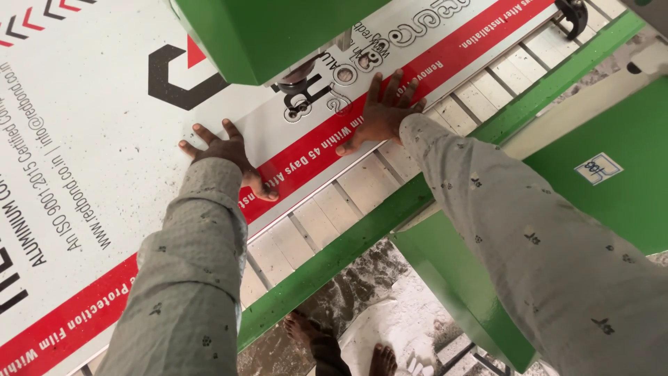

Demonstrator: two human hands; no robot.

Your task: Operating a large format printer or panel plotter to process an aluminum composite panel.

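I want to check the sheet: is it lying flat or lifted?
Flat. The white sheet lies on the slatted bed, both hands pressing it down.

Two arms in grey patterned long sleeves reach forward from the bottom of the view; the left hand [226, 160] lies palm down, fingers [202, 134] spread and pointing away, thumb angled toward the body; the right hand [383, 115] lies further forward, also flat, fingers [393, 82] fanned wide, thumb stretched to the left; both wrists are straight; bare feet [334, 345] show below, between the arms.
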